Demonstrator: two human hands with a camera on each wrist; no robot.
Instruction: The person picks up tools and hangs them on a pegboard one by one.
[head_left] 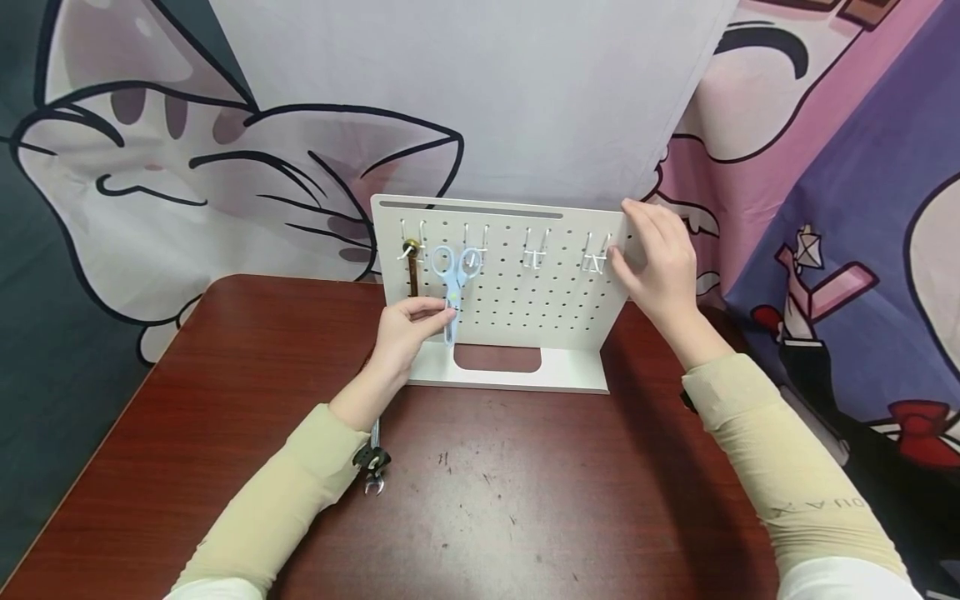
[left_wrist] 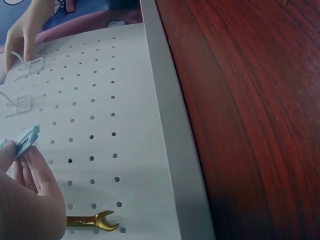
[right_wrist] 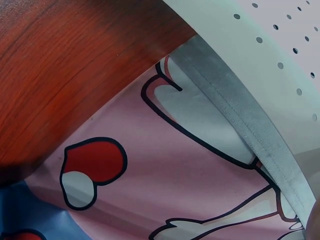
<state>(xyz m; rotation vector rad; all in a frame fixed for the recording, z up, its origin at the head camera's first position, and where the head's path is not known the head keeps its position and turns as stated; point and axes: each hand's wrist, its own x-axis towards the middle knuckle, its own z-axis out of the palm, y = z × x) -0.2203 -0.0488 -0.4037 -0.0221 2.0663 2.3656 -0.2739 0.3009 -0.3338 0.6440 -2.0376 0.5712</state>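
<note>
My left hand (head_left: 408, 329) pinches a pair of light blue scissors (head_left: 452, 287) low on the blades, handles up. The finger loops overlap the second hook pair on a white pegboard (head_left: 510, 308); in the left wrist view the scissors (left_wrist: 27, 140) are seen end-on. At the board's upper right corner my right hand (head_left: 663, 258) grips the edge, thumb on the front face. A gold wrench (head_left: 412, 271) hangs from the leftmost hook, and its open jaw end shows beside my left hand in the left wrist view.
Two more white hooks, a middle one (head_left: 535, 250) and a right one (head_left: 595, 254), hold nothing. A silver wrench (head_left: 375, 483) lies on the dark red wooden table (head_left: 480, 500), partly hidden under my left wrist. Cartoon-printed cloth (head_left: 300, 200) hangs behind the board.
</note>
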